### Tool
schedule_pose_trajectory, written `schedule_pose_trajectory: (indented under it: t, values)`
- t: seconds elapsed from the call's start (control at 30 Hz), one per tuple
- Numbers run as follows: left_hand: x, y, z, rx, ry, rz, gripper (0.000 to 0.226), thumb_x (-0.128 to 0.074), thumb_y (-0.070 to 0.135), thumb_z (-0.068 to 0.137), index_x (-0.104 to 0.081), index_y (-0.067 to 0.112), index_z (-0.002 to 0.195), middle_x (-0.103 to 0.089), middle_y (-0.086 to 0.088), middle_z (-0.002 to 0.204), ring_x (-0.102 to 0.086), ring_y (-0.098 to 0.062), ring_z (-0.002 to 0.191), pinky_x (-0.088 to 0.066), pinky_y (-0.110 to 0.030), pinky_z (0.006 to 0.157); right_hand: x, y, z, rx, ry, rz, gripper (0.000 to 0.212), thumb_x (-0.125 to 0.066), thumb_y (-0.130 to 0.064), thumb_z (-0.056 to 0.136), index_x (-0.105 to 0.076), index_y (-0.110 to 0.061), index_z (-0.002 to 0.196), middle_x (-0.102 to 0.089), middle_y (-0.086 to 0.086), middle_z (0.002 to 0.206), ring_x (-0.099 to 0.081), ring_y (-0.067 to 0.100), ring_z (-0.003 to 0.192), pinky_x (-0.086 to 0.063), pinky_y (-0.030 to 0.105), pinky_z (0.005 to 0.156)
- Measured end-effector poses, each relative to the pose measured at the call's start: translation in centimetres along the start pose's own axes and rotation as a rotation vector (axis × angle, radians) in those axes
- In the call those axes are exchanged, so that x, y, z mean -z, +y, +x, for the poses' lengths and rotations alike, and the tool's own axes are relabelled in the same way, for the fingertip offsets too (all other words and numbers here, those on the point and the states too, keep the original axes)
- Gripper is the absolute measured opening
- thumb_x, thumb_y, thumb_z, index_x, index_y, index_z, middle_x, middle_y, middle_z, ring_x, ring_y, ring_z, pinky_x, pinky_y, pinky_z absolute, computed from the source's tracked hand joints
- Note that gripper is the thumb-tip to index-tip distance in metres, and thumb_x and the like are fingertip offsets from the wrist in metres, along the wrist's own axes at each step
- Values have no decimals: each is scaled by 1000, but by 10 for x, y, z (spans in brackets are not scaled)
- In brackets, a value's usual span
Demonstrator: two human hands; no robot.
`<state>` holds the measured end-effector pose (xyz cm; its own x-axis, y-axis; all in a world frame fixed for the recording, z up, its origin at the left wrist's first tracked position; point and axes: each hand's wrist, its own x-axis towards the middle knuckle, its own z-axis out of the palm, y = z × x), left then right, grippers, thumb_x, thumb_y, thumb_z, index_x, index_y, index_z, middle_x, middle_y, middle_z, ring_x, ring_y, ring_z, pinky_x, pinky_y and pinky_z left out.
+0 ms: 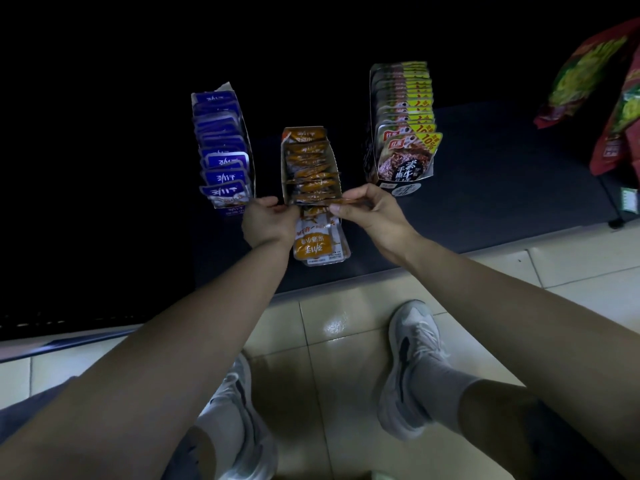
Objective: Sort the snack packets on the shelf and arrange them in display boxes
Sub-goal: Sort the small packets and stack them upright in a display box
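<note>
- The person's left hand (268,220) and right hand (372,211) meet at the near end of the middle display box (284,174), and each pinches one end of a single orange snack packet (318,202).
- The left hand's fingers curl around the packet's left end; the right hand grips the right end between thumb and fingertips, with the other fingers bent.
- The held packet is seen edge-on and lies across the front opening of the middle box, just in front of the row of orange packets (311,168) already standing inside.
- A small pile of loose orange packets (320,240) lies flat on the dark shelf (485,188), just below the hands and against the front of the same box.
- To the left stands a display box (248,143) filled with a row of purple packets (221,143).
- To the right, well apart from the hands, a third display box (403,189) holds a tight row of grey packets with yellow-green corners (405,147).
- Large red and green bags (595,81) lean at the shelf's far right.
- Below the shelf edge, two white sneakers (412,368) stand on a pale tiled floor (346,323).
</note>
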<state>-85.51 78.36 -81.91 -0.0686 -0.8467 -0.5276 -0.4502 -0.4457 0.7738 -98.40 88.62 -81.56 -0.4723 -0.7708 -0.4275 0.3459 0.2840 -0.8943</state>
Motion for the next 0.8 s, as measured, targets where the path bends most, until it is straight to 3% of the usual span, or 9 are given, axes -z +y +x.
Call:
schedule_pose_trajectory:
  t: [0.17,0.3,0.4,0.43,0.53,0.63,0.7,0.8]
  values:
    - [-7,1,-16,108,-25,-263,31,-65,5,88,-64,9,118,-69,-10,108,-67,-17,86,-54,-27,72,-3,1,-4,7,34,-14,30,-74,2,78,-58,-6,101,-65,3,92,-66,2,80,-52,18,76]
    - [-8,10,-22,117,-239,-234,31,-48,5,98,-58,15,126,-66,-5,107,-65,-16,89,-54,-25,72,0,3,-6,-9,40,23,35,-71,4,80,-58,-6,111,-66,6,101,-65,11,94,-52,24,86]
    - [0,13,-20,69,-332,-192,21,-45,3,98,-59,18,99,-64,-1,86,-66,-7,67,-51,-17,55,2,0,-9,-51,27,111,35,-66,6,84,-57,-4,117,-66,7,100,-64,14,96,-52,25,93]
    - [4,12,-19,24,-345,-152,20,-47,2,97,-62,15,101,-65,-3,89,-68,-8,72,-51,-16,55,2,-1,-10,-64,24,159,35,-64,7,85,-56,-2,119,-66,7,98,-65,14,94,-52,24,93]
    - [13,5,-13,-219,-341,67,35,-63,10,90,-58,14,125,-64,-4,110,-64,-16,98,-54,-24,77,0,-3,-12,-93,27,249,38,-59,10,87,-53,3,123,-66,8,96,-67,11,87,-55,20,84]
    - [16,-2,-13,-430,-204,261,24,-67,24,88,-66,17,111,-67,-1,106,-63,-15,97,-54,-34,85,-4,-6,-14,-120,18,343,35,-56,5,91,-50,2,125,-65,12,104,-66,14,95,-55,21,85]
    - [14,-3,-11,-468,-167,293,23,-66,26,89,-68,16,109,-69,-1,107,-64,-16,97,-54,-36,87,-5,-9,-16,-153,-19,429,21,-47,-9,97,-57,0,113,-64,13,111,-62,19,105,-53,23,90]
    - [9,0,-11,-441,-219,257,28,-66,25,90,-65,12,115,-68,-4,110,-64,-17,100,-53,-41,90,-6,-11,-17,-196,30,486,27,-43,-20,101,-61,0,106,-64,13,112,-62,20,106,-55,23,87]
